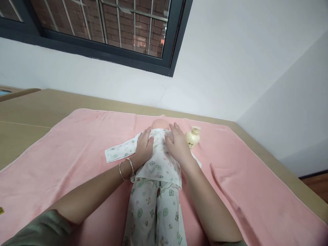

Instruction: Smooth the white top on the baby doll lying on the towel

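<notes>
A baby doll lies lengthwise in front of me, with only its smooth bald head bare. It wears a white top and white trousers, both printed with small green and pink figures. My left hand rests flat on the left side of the top near the shoulder, fingers stretched out, a silver bangle at its wrist. Opposite it, my right hand lies on the right shoulder area with fingers extended and thumb apart. One sleeve spreads out to the left; my right forearm hides most of the other.
A cream pump bottle with dark lettering stands just right of my right hand. Beneath everything lies a pink blanket, with a raised fold on the right. The wooden tabletop meets a white wall under a dark-framed window.
</notes>
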A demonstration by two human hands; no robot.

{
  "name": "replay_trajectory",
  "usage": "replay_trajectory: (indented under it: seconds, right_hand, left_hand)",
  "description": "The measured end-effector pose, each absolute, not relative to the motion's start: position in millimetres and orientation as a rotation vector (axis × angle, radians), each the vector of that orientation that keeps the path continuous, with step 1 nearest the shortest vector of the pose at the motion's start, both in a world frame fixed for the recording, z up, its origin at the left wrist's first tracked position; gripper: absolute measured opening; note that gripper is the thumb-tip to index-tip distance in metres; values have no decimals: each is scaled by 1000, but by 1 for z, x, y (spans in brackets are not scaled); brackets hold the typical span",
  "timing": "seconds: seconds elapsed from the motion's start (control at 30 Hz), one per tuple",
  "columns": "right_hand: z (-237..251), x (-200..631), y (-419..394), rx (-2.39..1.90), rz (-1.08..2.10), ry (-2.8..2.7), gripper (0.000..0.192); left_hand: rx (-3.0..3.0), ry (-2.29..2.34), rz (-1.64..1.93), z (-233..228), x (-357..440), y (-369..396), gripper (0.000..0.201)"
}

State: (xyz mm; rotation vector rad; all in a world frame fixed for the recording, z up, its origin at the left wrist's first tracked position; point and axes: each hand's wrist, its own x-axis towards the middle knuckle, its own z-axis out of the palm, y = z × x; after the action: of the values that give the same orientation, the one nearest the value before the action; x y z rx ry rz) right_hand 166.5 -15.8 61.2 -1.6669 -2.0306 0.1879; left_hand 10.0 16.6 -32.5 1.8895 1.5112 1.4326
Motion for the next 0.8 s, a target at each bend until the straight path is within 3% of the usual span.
replay_trajectory:
  seconds: [0.43, 0.67, 0.8]
  right_hand:
    - [41, 140, -25, -1661, -2, -2128, 55]
    - [37, 134, -28, -1696, 143, -2207, 50]
    - [40, 133, -33, -1635, -6, -2134, 54]
  left_hand:
    - [1945, 1514, 1453, -37, 9, 16, 54]
    - [1952, 1530, 1439, -37, 8, 17, 54]
    - [1967, 1535, 1442, -38, 9, 17, 54]
